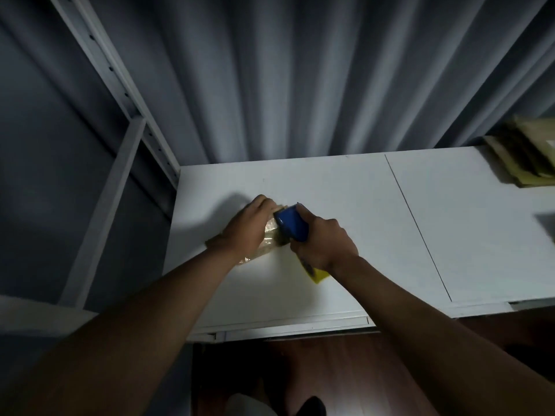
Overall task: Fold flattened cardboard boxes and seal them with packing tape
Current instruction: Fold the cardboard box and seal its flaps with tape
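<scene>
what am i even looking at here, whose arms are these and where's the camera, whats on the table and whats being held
There is no machine here. The one picture comes from a camera worn on a person's head, looking down at their own arms. The left hand presses down on a small cardboard box, mostly hidden beneath it. The right hand grips a blue and yellow tape dispenser set against the box, seemingly taping it. Both rest on a white table. A stack of flattened cardboard lies at the table's far right corner, with a grey curtain behind.
</scene>
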